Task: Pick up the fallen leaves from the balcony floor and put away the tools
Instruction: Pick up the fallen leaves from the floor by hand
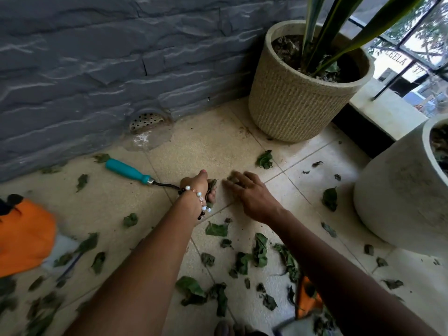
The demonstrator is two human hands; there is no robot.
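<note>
wall [84, 69]: grey stone, drain grate at its base
floor [206, 146]: pale tiles, leaves [259, 251] scattered, thickest near camera
pots: ribbed pot [291, 100] by wall, white pot [392, 197] right
tool [128, 171]: teal handle, lying left of hands
left hand [198, 187]: curled round leaves
right hand [247, 190]: fingers spread, touching a leaf; blurred

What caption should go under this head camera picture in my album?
Left hand holds gathered leaves while the right hand reaches for another beside the teal tool on the floor.
</note>
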